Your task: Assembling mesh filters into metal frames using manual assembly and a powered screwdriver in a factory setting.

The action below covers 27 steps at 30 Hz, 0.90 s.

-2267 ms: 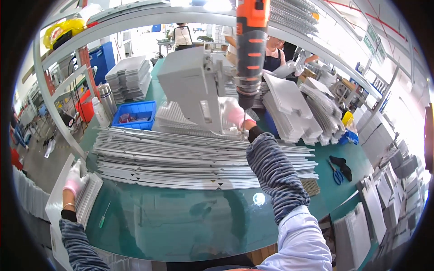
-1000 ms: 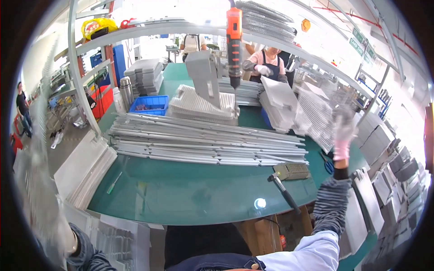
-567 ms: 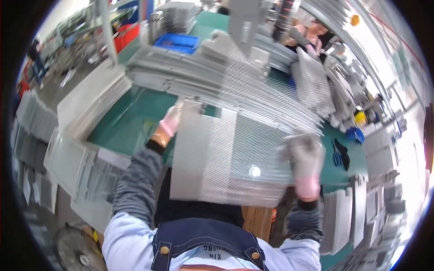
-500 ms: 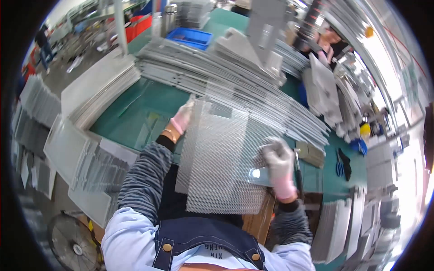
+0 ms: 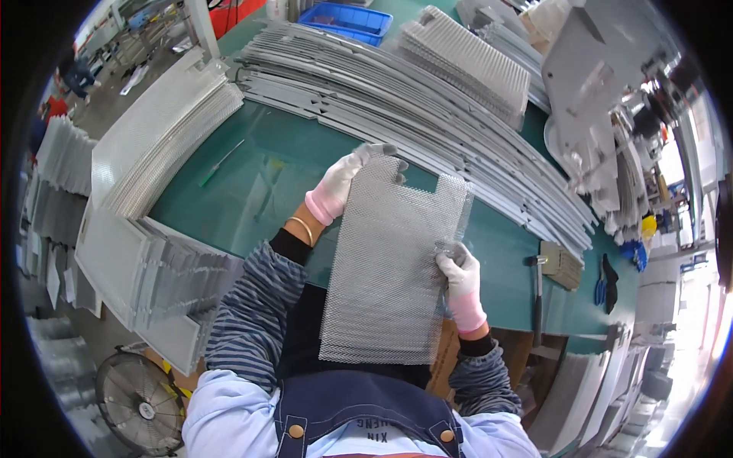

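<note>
Grey notched mesh sheet (image 5: 393,263), apparently flat, clamped between gloved left hand (image 5: 340,185) and right hand (image 5: 460,276).

The mesh sheet (image 5: 393,259) is silver-grey with tiny holes. The table (image 5: 244,183) is green. The gloves are white and pink. The sleeves have grey stripes.

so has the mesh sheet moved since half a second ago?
Yes. The mesh sheet has slid off the green table edge toward the person's body, left hand and right hand holding its sides.
</note>
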Available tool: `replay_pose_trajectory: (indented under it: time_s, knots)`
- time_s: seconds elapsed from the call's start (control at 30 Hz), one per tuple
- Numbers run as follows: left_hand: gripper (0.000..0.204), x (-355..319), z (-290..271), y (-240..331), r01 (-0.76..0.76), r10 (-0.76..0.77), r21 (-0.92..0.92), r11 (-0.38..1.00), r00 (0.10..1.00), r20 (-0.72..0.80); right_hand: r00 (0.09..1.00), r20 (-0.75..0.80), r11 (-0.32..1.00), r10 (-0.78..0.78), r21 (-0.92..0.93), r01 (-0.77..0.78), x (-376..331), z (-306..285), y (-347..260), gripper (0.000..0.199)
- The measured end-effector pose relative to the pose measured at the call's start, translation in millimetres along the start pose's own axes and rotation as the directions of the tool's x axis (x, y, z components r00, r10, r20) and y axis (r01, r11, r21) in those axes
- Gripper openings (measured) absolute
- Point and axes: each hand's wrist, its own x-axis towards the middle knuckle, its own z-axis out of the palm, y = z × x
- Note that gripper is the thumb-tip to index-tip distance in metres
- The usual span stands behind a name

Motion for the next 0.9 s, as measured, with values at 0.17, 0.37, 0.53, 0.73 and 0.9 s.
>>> replay_pose_trajectory:
  time_s: [0.17, 0.37, 0.53, 0.73, 0.9]
  knots:
    - [0.044, 16.7, 28.9, -16.3, 0.013, 0.032, 0.295, 0.955, 0.989, -0.146, 1.000, -0.028, 0.988, -0.005, -0.153, 0.000, -0.7, -23.2, -12.4, 0.029]
    - [0.045, -10.4, -28.0, -10.5, 0.031, 0.046, 0.324, 0.945, 0.973, -0.226, 0.992, 0.100, 0.916, -0.072, -0.388, 0.105, -19.4, -72.3, -25.0, 0.033]
    - [0.045, 0.6, -32.7, -17.2, 0.128, -0.052, 0.296, 0.947, 0.967, -0.251, 0.665, -0.289, 0.231, -0.689, -0.957, -0.176, -169.7, -258.7, -114.7, 0.026]
    - [0.040, 4.3, -48.8, -19.6, 0.111, -0.061, 0.355, 0.928, 0.987, -0.149, 0.379, -0.893, 0.012, -0.242, -0.394, -0.919, -347.0, -416.6, -135.0, 0.088]
    - [0.039, 6.1, -52.5, -14.6, 0.117, -0.052, 0.379, 0.918, 0.983, -0.178, 0.570, -0.803, 0.235, -0.172, -0.595, -0.768, -368.2, -466.6, -107.5, 0.099]
